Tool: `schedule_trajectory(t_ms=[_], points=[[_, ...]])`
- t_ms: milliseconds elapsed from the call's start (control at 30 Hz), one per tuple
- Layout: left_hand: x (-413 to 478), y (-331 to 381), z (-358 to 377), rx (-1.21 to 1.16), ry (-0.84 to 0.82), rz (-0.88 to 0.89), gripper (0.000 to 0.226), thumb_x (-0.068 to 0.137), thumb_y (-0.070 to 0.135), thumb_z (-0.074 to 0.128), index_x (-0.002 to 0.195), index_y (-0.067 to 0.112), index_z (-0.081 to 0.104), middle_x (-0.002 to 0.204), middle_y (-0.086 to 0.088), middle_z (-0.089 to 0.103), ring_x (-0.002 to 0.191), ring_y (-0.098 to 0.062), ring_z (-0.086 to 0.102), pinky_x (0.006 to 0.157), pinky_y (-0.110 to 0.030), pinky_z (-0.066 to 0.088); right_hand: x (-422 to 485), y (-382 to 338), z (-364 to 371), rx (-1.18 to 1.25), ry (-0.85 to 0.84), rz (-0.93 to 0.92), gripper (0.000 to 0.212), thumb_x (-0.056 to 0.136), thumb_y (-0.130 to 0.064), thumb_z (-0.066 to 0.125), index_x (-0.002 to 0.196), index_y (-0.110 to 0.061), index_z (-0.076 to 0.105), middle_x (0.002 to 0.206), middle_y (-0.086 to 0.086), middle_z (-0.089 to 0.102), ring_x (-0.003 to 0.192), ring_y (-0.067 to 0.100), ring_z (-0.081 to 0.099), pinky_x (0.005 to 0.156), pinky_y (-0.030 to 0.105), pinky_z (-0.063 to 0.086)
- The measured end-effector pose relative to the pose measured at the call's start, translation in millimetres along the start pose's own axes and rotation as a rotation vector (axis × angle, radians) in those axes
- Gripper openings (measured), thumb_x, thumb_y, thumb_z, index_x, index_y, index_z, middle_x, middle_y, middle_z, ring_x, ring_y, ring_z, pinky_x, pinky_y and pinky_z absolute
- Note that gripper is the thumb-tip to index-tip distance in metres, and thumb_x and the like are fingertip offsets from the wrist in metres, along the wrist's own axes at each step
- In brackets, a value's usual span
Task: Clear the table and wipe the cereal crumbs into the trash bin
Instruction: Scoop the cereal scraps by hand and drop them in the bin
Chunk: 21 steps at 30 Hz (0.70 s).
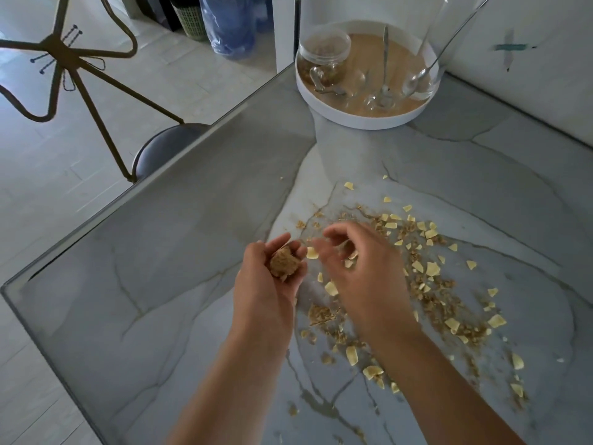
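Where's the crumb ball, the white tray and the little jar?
crumb ball (284, 264): head view, middle of the brown lump.
white tray (353, 123): head view, on its front rim.
little jar (324, 48): head view, on its clear side.

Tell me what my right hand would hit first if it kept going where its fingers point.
Probably the left hand, cupped round a clump of cereal. The right hand points left at its fingertips; a flake lies on the table between, but height is unclear.
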<state>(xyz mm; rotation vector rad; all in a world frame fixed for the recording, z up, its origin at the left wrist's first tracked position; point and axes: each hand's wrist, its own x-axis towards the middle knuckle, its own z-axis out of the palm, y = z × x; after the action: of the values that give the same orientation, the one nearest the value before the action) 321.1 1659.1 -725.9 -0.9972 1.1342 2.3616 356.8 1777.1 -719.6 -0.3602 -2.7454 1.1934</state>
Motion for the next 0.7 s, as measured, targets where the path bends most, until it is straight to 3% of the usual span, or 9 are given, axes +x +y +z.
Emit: schedule_trajectory(t_ms=[100,200,367,567,700], points=[[0.7,9.3,-7.3,-0.046,0.037,-0.007,0.027,0.092,0.009,0.038,0.096,-0.002,0.063,0.083,-0.015,0.064,0.068,-0.022,0.062,0.056,-0.026,0.051,6.2,21.6,4.0,-0.165,-0.049,0.082,0.026,0.089,-0.037,0.063,0.111,-0.023,0.061,0.104,-0.010,0.058,0.083,0.000,0.053,0.067,0.007,0.041],[0.8,13.7,-16.3,-0.054,0.035,0.013,0.027,0.094,0.010,0.038,0.094,-0.001,0.062,0.081,-0.016,0.064,0.068,-0.023,0.063,0.056,-0.025,0.055,10.0,34.4,13.3,-0.253,-0.164,0.082,0.035,0.087,-0.031,0.068,0.120,-0.023,0.060,0.113,-0.007,0.056,0.095,0.007,0.055,0.080,0.015,0.046],[-3.9,12.3,-26.7,-0.050,0.021,0.058,0.027,0.096,0.010,0.039,0.090,-0.002,0.062,0.074,-0.014,0.065,0.066,-0.022,0.066,0.059,-0.027,0.058,13.3,37.1,14.9,-0.268,-0.131,0.014,0.027,0.088,-0.026,0.069,0.114,-0.022,0.066,0.104,-0.008,0.059,0.089,0.008,0.057,0.079,0.021,0.052],[-7.5,9.9,-29.0,-0.020,-0.018,0.030,0.025,0.095,0.010,0.042,0.094,-0.003,0.063,0.081,-0.017,0.064,0.073,-0.026,0.066,0.061,-0.029,0.059,-3.1,5.1,3.2,-0.029,0.014,-0.040,0.020,0.084,-0.022,0.074,0.103,-0.022,0.071,0.091,-0.012,0.064,0.075,-0.002,0.060,0.068,0.004,0.046],[-10.8,8.3,-32.4,-0.016,-0.064,0.016,0.034,0.096,0.016,0.042,0.106,-0.010,0.062,0.096,-0.025,0.067,0.087,-0.030,0.067,0.070,-0.032,0.060,-19.9,-34.8,5.5,0.100,-0.118,-0.136,0.023,0.084,-0.017,0.072,0.103,-0.030,0.069,0.094,-0.016,0.063,0.085,-0.002,0.059,0.071,0.003,0.043]])
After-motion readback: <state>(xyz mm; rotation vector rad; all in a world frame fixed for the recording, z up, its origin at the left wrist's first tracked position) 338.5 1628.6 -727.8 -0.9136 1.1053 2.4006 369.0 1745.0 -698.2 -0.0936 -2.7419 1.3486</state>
